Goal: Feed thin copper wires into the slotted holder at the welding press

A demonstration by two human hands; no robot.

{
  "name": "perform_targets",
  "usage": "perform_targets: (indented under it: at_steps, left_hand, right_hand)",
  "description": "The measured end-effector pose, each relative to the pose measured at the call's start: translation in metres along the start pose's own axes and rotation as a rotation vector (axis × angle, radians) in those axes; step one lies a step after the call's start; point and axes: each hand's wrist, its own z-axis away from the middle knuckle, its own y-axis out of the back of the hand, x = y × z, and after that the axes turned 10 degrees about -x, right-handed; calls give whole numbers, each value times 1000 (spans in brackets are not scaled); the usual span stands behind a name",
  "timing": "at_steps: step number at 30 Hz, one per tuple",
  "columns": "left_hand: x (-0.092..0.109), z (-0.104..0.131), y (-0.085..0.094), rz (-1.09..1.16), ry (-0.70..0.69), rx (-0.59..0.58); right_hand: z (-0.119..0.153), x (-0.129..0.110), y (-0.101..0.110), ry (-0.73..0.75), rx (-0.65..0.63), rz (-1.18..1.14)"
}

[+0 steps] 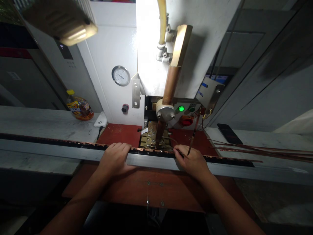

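A long aluminium rail [146, 160] runs across in front of me, with a dark, notched copper-coloured strip [73, 142] along its back edge. My left hand [115, 160] is closed over the rail, left of the machine's electrode. On the right, my right hand [192, 160] rests at the rail with its fingers pinched round a thin dark rod [190, 147] that slants up toward a bracket. Between my hands, the copper electrode [160, 132] comes down close to the strip over a brass clamp block [149, 139]; whether it touches is unclear.
Red boards [119, 135] flank the clamp block. A pressure gauge [121, 76], a lit green button [181, 108] and a red knob [187, 121] sit on the machine. Left are a bottle [80, 109] and a white box [100, 120]; right, a phone [229, 133] and copper strips [266, 149].
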Motion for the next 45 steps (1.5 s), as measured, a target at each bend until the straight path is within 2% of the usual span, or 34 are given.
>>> perform_targets:
  at_steps: [32, 45]
  left_hand:
    - [16, -7, -1, 57, 19, -21]
    - [21, -10, 0, 62, 24, -23]
  right_hand:
    - [6, 11, 8, 4, 14, 8]
    - [10, 14, 10, -47, -20, -1]
